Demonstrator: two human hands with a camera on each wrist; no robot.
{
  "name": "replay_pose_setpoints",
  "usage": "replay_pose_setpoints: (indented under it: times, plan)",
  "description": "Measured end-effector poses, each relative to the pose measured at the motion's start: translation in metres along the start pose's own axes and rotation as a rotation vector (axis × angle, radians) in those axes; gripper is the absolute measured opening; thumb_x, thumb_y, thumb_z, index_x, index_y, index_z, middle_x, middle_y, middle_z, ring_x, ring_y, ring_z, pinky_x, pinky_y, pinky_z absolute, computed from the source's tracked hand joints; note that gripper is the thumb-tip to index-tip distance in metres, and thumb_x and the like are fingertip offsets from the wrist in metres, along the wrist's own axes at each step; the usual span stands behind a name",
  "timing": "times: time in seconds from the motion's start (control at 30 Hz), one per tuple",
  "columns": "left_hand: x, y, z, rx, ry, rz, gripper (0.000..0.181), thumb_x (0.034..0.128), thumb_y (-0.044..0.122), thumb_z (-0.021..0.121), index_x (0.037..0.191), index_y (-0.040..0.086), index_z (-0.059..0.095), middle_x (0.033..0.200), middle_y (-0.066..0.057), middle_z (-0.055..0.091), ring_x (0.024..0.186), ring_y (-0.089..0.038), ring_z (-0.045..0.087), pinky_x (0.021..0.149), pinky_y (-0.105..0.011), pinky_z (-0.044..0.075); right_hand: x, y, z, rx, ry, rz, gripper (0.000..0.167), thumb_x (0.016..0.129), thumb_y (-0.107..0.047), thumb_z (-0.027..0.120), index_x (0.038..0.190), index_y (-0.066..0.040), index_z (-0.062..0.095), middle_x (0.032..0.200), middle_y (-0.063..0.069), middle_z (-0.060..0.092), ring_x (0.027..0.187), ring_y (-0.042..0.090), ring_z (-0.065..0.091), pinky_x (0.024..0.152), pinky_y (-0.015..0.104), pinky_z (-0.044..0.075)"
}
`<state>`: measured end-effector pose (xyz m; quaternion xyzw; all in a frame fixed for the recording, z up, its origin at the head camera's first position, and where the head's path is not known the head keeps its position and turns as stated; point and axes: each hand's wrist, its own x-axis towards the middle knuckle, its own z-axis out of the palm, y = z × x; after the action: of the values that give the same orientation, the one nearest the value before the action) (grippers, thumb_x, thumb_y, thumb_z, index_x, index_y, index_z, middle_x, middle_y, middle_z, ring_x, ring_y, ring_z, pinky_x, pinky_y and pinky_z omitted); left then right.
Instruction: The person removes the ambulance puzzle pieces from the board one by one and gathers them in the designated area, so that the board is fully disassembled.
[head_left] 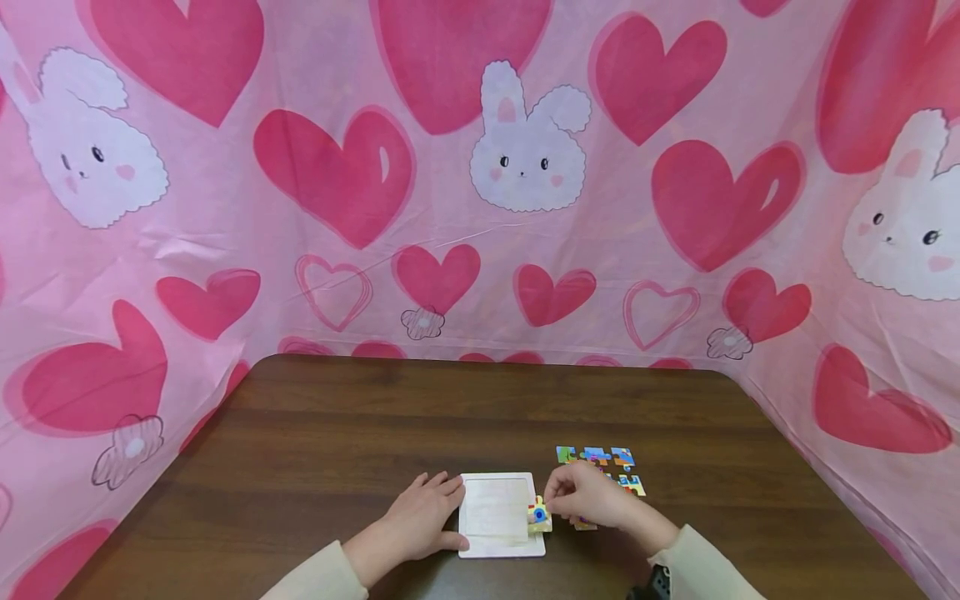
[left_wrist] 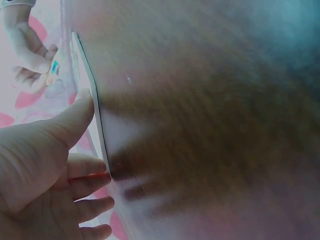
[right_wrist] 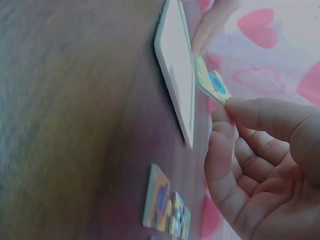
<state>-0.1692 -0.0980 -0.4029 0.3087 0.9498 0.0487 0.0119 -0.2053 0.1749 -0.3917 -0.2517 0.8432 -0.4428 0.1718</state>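
Note:
In the head view, a shallow white puzzle tray (head_left: 501, 551) lies on the table. My left hand (head_left: 424, 518) rests at its left side, thumb and fingertips touching the edge; the left wrist view shows these fingers (left_wrist: 92, 206) fairly straight. Between thumb and fingertips, my right hand (head_left: 592, 497) pinches a yellow jigsaw piece (head_left: 539, 518) with a blue round shape on it. That piece is held above the tray's right rim, and the right wrist view shows it tilted and apart from the tray.
Several colourful jigsaw pieces (head_left: 622, 456) lie on the brown wooden table (head_left: 337, 433) to the right of the tray, some hidden behind my right hand. A pink curtain (head_left: 450, 225) with hearts and rabbits hangs around the table. A dark watch (head_left: 660, 582) shows at my right sleeve.

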Motion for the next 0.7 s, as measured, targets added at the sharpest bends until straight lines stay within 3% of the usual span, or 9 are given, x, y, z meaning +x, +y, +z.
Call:
replay_pose_setpoints:
  times: [0.43,0.7]
  plan:
    - [0.001,0.0,0.0,-0.005,-0.015,-0.002,0.068,0.0756,0.051,0.067,0.122,0.002,0.058,0.128,-0.01,0.053,0.118,-0.031,0.047,0.096,-0.047,0.035,-0.012,0.003,-0.032,0.026,0.016,-0.006,0.006,0.08,-0.004,0.065,0.076,0.0,0.062,0.066,0.003,0.057,0.054,0.011,0.052,0.05,0.031,0.048]
    - [0.0,0.0,-0.001,-0.006,-0.008,-0.003,0.068,0.0755,0.05,0.067,0.122,0.001,0.058,0.128,-0.01,0.053,0.118,-0.031,0.047,0.096,-0.047,0.035,-0.022,0.016,-0.054,0.028,0.04,0.035,0.006,0.081,-0.005,0.064,0.078,0.0,0.063,0.067,0.005,0.057,0.056,0.012,0.052,0.05,0.029,0.048]
